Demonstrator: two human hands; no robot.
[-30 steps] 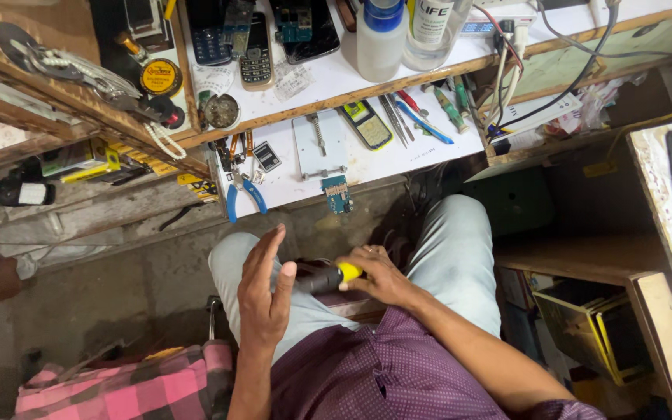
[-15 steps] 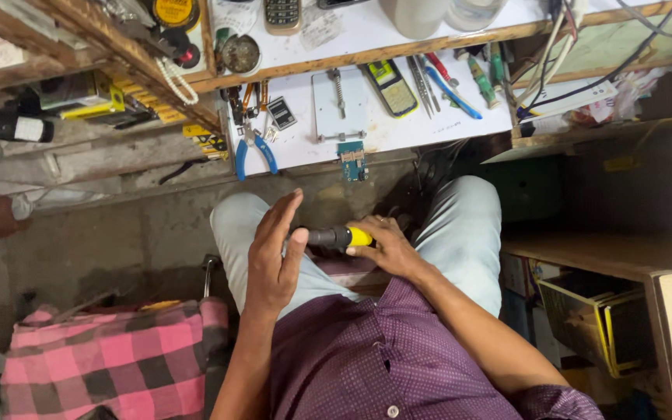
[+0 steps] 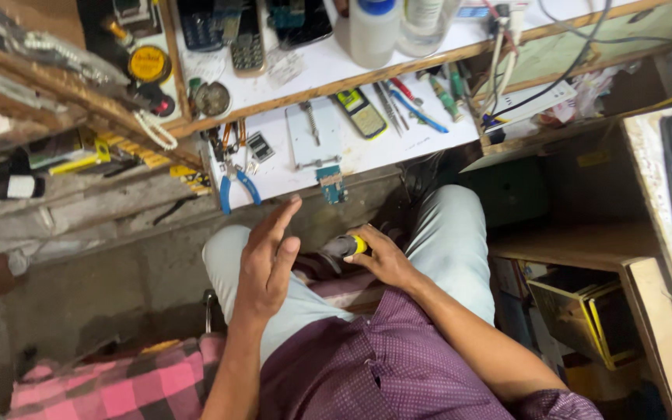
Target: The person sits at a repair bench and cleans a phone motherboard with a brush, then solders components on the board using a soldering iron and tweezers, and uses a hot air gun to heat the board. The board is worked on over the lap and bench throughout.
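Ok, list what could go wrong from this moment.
1. The right hand grips the yellow-and-black tool over the lap, away from the white bench; if it slips, it would likely drop to the floor.
2. The left hand is open, its palm close to the tool's dark end, so a jab seems possible.
3. The small circuit board sits at the bench edge and could be knocked off.

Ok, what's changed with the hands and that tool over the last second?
Little: the left hand has lifted slightly, fingers open and pointing toward the bench. The right hand keeps its grip on the black-and-yellow tool over the lap. The blue-handled pliers stay on the white bench.
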